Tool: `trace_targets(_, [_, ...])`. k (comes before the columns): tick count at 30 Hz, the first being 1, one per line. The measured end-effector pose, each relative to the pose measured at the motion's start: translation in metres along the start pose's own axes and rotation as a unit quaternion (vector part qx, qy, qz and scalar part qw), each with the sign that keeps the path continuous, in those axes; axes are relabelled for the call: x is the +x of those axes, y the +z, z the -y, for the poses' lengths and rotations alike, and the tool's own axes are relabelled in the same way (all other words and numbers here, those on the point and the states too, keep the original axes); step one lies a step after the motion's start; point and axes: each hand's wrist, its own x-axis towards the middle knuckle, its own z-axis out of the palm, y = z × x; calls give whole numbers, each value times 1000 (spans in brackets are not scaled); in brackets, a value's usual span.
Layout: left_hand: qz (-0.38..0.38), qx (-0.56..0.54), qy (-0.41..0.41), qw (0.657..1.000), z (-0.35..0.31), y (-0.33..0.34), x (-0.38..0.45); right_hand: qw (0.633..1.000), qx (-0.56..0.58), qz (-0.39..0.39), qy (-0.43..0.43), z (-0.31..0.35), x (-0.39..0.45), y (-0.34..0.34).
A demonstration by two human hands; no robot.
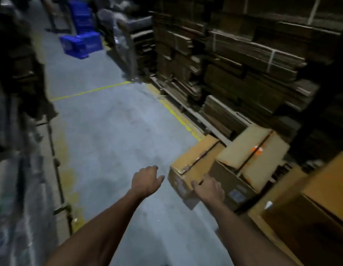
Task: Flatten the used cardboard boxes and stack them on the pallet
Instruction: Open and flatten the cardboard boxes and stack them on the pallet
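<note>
Both arms reach toward the near box (187, 169), which sits still unflattened on the floor (109, 135) by the pallet (195, 112). The right hand (210, 189) rests on its near top edge, fingers loosely bent, gripping nothing firmly yet. The left hand (146, 180) hangs just beside it, spread and empty. Best to take opposite corners, lift it clear, then break the taped seam. A second box (249, 160) presses against its right side, and a third (310, 208) crowds nearer. Flattened stacks (243, 73) already load the pallet high.
</note>
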Motion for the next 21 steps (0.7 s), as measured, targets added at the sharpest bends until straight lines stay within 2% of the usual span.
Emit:
trace_targets(4, [8, -3, 51, 999, -108, 10, 45, 997, 44, -32, 57, -60, 44, -58])
trace_targets(9, [26, 13, 108, 994, -212, 13, 100, 989, 72, -69, 113, -115, 91, -119])
trace_targets(14, [45, 24, 161, 986, -285, 20, 170, 977, 83, -93, 175, -150, 149, -161])
trace_targets(21, [106, 38, 203, 973, -358, 61, 306, 948, 116, -118, 273, -189, 259, -179])
